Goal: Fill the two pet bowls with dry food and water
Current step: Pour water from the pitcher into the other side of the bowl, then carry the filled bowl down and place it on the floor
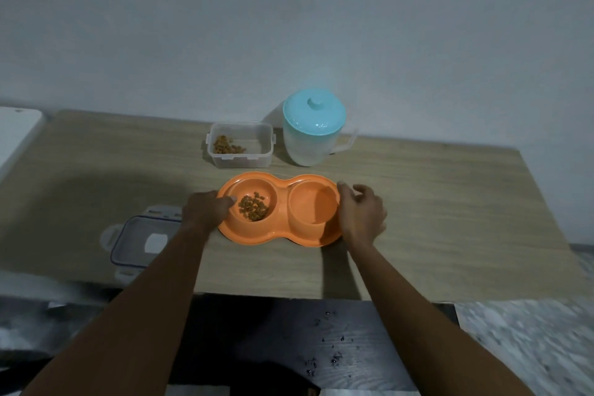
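An orange double pet bowl lies on the wooden table. Its left bowl holds a small heap of brown dry food; whether its right bowl holds water I cannot tell. My left hand rests on the bowl's left rim, fingers curled over the edge. My right hand touches the right rim, fingers loosely bent. Behind stands a clear plastic food box, lid off, with a little dry food in it. Right of it is a translucent jug with a turquoise lid.
The box's clear lid with blue seal lies on the table at my left. A white board sits at the far left. A wall stands close behind the table. Below the near edge is a dark surface with dark specks.
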The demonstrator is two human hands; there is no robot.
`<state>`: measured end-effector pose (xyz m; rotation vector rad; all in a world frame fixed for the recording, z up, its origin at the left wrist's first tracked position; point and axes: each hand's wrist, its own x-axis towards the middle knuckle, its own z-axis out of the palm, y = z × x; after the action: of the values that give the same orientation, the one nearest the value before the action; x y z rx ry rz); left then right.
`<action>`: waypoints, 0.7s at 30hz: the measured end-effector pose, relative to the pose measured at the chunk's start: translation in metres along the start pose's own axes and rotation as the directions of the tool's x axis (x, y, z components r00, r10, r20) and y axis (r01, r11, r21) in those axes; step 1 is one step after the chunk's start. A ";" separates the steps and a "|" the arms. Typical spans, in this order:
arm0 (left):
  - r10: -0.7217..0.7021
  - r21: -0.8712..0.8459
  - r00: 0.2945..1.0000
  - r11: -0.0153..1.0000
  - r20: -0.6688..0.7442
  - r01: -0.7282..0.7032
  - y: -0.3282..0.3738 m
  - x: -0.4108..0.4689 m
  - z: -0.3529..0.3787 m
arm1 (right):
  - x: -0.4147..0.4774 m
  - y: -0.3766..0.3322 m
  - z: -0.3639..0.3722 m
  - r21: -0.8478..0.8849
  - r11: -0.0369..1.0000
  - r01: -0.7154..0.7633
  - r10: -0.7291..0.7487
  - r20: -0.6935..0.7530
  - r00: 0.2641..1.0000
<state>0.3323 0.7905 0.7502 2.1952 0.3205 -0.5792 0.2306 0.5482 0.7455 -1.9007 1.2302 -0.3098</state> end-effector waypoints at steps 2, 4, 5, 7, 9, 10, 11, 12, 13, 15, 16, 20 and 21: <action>0.017 -0.006 1.000 1.000 0.010 -0.017 -0.001 0.001 -0.001 | -0.015 0.015 -0.003 -0.100 0.995 0.008 -0.002 0.062 0.998; 0.018 -0.041 1.000 0.999 0.013 -0.017 -0.003 0.004 -0.003 | -0.024 0.024 -0.002 -0.132 0.991 0.002 0.015 0.134 0.991; 0.016 -0.044 1.000 0.999 0.020 -0.015 -0.003 0.005 -0.005 | -0.027 0.024 -0.002 -0.119 0.993 -0.023 0.042 0.159 0.986; 0.011 -0.042 0.999 0.999 0.043 -0.009 -0.001 0.006 -0.008 | -0.033 0.019 -0.004 -0.065 0.995 -0.078 0.088 0.180 0.980; 0.002 -0.065 0.998 0.998 0.055 0.001 0.001 0.005 -0.010 | -0.034 0.012 -0.007 -0.018 0.992 -0.123 0.124 0.161 0.979; -0.004 -0.075 0.999 0.997 0.051 0.008 0.002 0.004 -0.011 | -0.033 0.009 -0.009 -0.005 0.990 -0.143 0.142 0.145 0.979; -0.010 -0.089 0.999 0.996 0.040 0.014 0.002 0.002 -0.013 | -0.034 0.007 -0.010 0.006 0.986 -0.167 0.164 0.131 0.978; -0.020 -0.123 0.999 0.992 0.032 0.024 0.004 -0.001 -0.015 | -0.034 0.006 -0.010 0.027 0.982 -0.186 0.181 0.121 0.976; -0.037 -0.168 0.999 0.985 0.032 0.041 0.006 -0.003 -0.016 | -0.033 0.006 -0.010 0.065 0.976 -0.209 0.200 0.118 0.973; -0.073 -0.264 0.996 0.961 0.051 0.084 0.011 -0.010 -0.020 | -0.034 0.007 -0.011 0.152 0.951 -0.268 0.251 0.122 0.960; -0.085 -0.305 0.995 0.947 0.062 0.099 0.013 -0.012 -0.021 | -0.033 0.007 -0.012 0.187 0.941 -0.282 0.262 0.125 0.957; -0.045 -0.380 0.994 0.921 0.101 0.080 0.019 -0.025 -0.022 | -0.027 0.015 -0.027 0.282 0.915 -0.289 0.260 0.135 0.956; -0.032 -0.392 0.994 0.917 0.105 0.071 0.021 -0.029 -0.022 | -0.026 0.016 -0.032 0.295 0.912 -0.286 0.255 0.139 0.957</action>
<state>0.3223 0.7934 0.7905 1.7676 0.4067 -0.5901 0.1886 0.5512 0.7592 -1.4376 1.2769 -0.2431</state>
